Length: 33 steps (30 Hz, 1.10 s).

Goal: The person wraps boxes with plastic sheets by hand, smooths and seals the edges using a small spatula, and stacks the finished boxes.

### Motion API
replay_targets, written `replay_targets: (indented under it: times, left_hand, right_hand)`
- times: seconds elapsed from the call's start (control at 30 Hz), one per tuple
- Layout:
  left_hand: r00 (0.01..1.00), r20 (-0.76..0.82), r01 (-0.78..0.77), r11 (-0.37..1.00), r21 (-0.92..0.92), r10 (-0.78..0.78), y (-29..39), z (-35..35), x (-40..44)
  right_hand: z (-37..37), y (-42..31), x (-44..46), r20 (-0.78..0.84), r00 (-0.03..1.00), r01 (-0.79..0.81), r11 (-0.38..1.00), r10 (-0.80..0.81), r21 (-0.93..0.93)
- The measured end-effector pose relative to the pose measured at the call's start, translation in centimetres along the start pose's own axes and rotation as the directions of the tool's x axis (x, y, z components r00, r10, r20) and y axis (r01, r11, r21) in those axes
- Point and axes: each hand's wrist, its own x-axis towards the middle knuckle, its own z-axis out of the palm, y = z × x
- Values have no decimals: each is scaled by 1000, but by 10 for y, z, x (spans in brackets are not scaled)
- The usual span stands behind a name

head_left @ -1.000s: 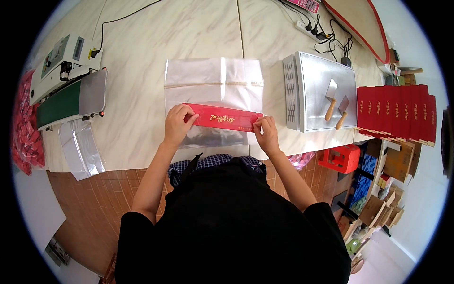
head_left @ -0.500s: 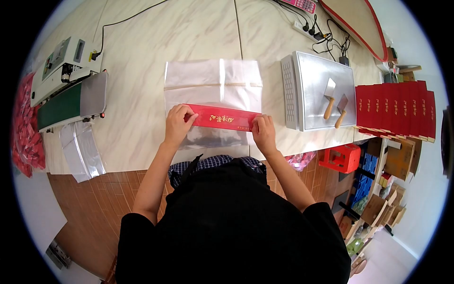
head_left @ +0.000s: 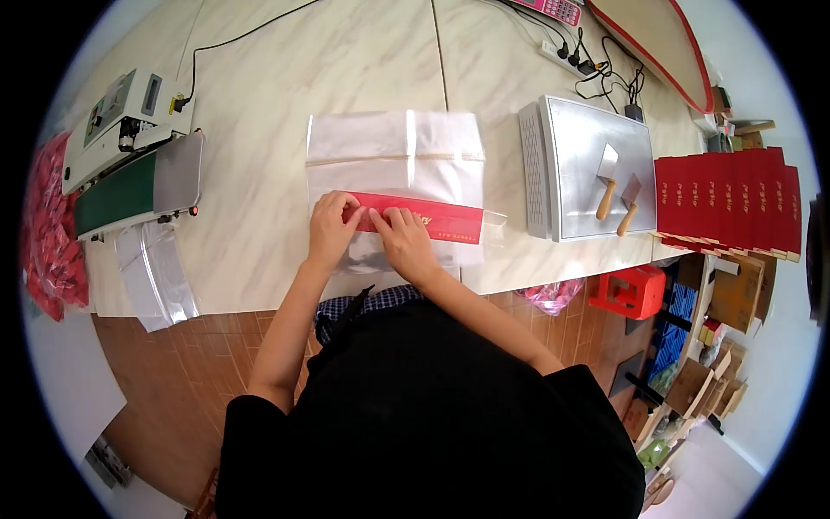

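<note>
A long, narrow red box (head_left: 454, 221) with gold lettering lies across a stack of clear plastic bags (head_left: 441, 177) on the table, near its front edge. Clear film (head_left: 494, 227) sticks out past the box's right end. My left hand (head_left: 330, 229) is closed on the box's left end, thumb on top. Beside it, my right hand (head_left: 405, 242) has its fingers bent and pressed together on the box's left half, covering part of the lettering. The two thumbs are close to each other. What lies under the fingertips is hidden.
A sealing machine (head_left: 130, 147) with a green belt stands left, more clear bags (head_left: 156, 277) beside it. To the right, a metal box (head_left: 562, 208) carries two wooden-handled scrapers (head_left: 605, 195), (head_left: 631, 208). Beyond are stacked red boxes (head_left: 731, 199), a power strip (head_left: 562, 56) and a red stool (head_left: 629, 292).
My right hand has left the box's right end and moved left to its middle-left, close to my left hand. My left hand stays at the left end. The view has shifted slightly.
</note>
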Motion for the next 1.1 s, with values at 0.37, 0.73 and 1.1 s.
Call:
replay_targets:
  times: [0.37, 0.73, 1.1]
  left_hand:
    - [961, 217, -217, 955, 202, 172, 0, -11, 21]
    - [968, 221, -160, 972, 171, 120, 1, -8, 30]
    - [976, 176, -158, 976, 148, 132, -8, -3, 29]
  right_hand:
    - [4, 3, 6, 42, 994, -107, 993, 105, 46]
    - [-155, 190, -43, -695, 572, -697, 705, 435, -132]
    - [-197, 306, -92, -367, 291, -952, 228, 884, -206]
